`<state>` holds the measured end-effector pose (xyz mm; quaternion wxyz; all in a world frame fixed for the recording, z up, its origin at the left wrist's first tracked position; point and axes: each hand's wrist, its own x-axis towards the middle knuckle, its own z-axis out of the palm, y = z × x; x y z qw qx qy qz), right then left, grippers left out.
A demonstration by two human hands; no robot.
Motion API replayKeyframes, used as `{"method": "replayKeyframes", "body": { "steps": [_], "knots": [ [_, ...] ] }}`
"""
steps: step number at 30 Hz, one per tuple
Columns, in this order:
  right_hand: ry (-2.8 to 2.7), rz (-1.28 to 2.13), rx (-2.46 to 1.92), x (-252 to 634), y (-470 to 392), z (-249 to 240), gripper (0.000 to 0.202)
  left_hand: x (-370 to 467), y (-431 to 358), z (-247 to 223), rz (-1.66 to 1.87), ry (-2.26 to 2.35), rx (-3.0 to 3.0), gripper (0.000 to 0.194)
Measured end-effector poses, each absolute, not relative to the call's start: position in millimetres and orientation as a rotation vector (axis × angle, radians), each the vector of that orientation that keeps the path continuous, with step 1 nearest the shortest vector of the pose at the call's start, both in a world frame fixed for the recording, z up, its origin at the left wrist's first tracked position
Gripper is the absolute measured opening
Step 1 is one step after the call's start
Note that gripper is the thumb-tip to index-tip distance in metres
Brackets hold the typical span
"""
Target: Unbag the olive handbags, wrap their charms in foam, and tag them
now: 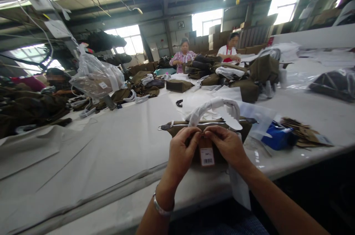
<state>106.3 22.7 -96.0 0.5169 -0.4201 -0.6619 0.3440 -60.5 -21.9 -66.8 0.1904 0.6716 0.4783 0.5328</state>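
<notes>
An olive-brown handbag (181, 128) with a silver zip and dark end tabs stands at the table edge in front of me. Its arched handle (212, 104) is wrapped in white paper. From between my hands a brown hang tag (207, 153) with a white barcode label dangles against the bag's front. My left hand (184, 148), a silver bangle on its wrist, pinches at the tag's upper end with thumb and forefinger. Close beside it, my right hand (226, 144) also pinches there. Whatever cord or fastening joins tag to bag is hidden by the fingertips.
On the right lie a blue packet (279, 135) and a pile of brown tags (303, 131). Several olive bags (177, 85) crowd the table's far side, where two people work. Another person sits far left. A plastic-wrapped bag (97, 79) is near a post.
</notes>
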Motion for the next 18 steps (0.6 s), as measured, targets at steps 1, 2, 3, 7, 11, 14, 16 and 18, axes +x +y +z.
{"method": "replayKeyframes", "body": {
  "steps": [1,2,3,7,11,14,16,18],
  "knots": [
    [-1.626,0.735,-0.999,106,21,-96,0.021,-59,-23,-67,1.494,1.343,1.918,0.012],
    [-1.660,0.625,-0.986,105,20,-95,0.019,-58,-24,-66,1.496,1.345,1.945,0.011],
    [-1.684,0.508,-0.975,104,18,-93,0.018,-57,-25,-66,1.505,1.347,1.965,0.011],
    [-1.684,0.387,-1.022,103,14,-87,0.018,-56,-27,-66,1.558,1.336,1.957,0.010],
    [-1.551,0.820,-1.017,102,16,-86,0.025,-56,-27,-68,1.563,1.309,1.878,0.010],
    [-1.382,1.152,-0.898,102,18,-88,0.031,-56,-26,-72,1.576,1.310,1.826,0.010],
    [-1.250,1.323,-0.844,101,19,-90,0.034,-56,-25,-74,1.586,1.326,1.775,0.010],
    [-1.150,1.444,-0.818,101,18,-91,0.036,-56,-25,-76,1.593,1.344,1.719,0.010]
  ]
}}
